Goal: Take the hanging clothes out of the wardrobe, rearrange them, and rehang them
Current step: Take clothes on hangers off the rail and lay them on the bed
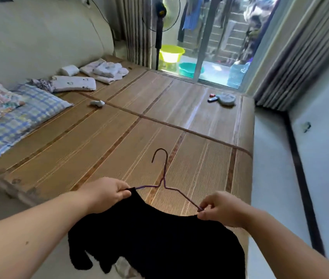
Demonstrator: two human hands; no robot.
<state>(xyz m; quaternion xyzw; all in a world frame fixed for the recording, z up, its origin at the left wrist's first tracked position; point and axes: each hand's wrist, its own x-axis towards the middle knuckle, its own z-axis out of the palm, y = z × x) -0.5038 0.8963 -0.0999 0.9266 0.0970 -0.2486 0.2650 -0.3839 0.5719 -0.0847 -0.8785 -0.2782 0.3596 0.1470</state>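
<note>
A black garment [159, 238] hangs in front of me over the near edge of the bed, on a thin purple wire hanger [164, 178] whose hook points away from me. My left hand [107, 193] pinches the garment's left shoulder at the hanger's left arm. My right hand [220, 208] pinches the right shoulder together with the hanger's right end. The lower part of the garment drops out of view. No wardrobe is in view.
The bed's bamboo mat [119, 127] stretches ahead. Folded clothes [105, 70] and a checked pillow [18, 117] lie along the left by the headboard. Small items [223, 98] sit at the far right. A fan [160, 21] and basins [171, 53] stand by the glass door.
</note>
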